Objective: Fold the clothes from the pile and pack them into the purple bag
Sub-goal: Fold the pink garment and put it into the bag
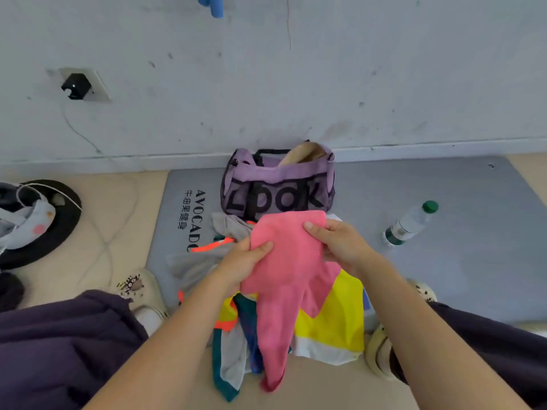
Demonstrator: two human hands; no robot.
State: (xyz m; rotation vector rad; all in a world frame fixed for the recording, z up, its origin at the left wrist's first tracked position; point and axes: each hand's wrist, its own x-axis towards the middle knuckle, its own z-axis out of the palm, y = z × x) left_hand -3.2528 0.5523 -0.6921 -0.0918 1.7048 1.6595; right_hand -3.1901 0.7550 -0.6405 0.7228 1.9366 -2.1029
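Observation:
A pink garment (pixel 288 267) is lifted above the pile, its lower end hanging down toward me. My left hand (pixel 241 263) grips its left edge with the thumb on top. My right hand (pixel 340 244) grips its right edge near the top. Under it lies the clothes pile (pixel 331 318), with yellow, white, grey, teal and orange pieces on the floor. The purple bag (pixel 278 184) with black letters stands open against the wall just beyond the pile, and something tan shows inside it.
A grey mat (pixel 444 261) covers the floor by the wall. A plastic water bottle (pixel 411 223) with a green cap lies on it to the right. A black round object (pixel 56 226) with cables sits at the left. My knees and shoes flank the pile.

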